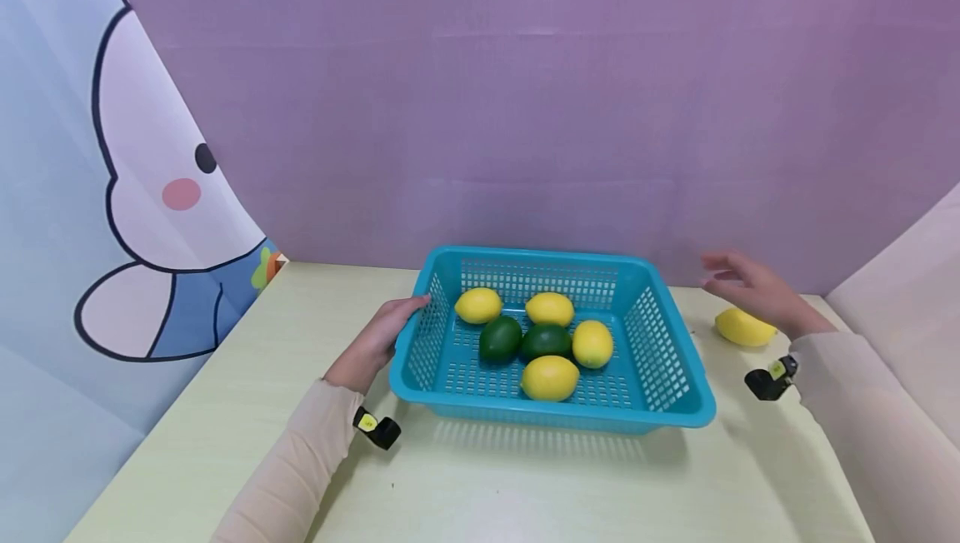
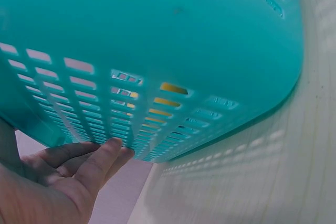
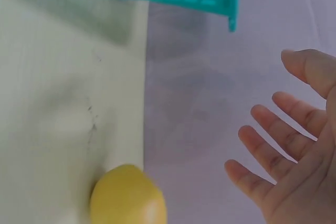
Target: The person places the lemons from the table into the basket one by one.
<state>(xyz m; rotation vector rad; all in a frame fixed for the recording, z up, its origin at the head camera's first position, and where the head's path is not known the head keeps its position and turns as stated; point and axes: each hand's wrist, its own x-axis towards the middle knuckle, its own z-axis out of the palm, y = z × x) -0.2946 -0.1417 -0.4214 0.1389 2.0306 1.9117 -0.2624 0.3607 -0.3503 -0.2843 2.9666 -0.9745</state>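
Note:
A blue plastic basket (image 1: 558, 422) with slotted walls holds several lemons (image 1: 550, 378) and two dark green avocados (image 1: 500, 339). At its left end my left hand (image 1: 381, 333) grips the rim, thumb over the top. In the left wrist view, the fingers (image 2: 100, 163) of that hand lie against the slotted outer wall. My right hand (image 1: 757, 293) is off to the right of the basket, holding nothing, its fingers spread in the right wrist view. Just below it, one more lemon (image 1: 744, 327) lies on the table, partly covered by the hand in the head view.
The pale wooden table (image 1: 450, 493) ends at a purple cloth (image 1: 525, 110) behind the basket. A printed cartoon curtain (image 1: 67, 410) hangs at the left, and a white cloth (image 1: 915, 285) borders the right side.

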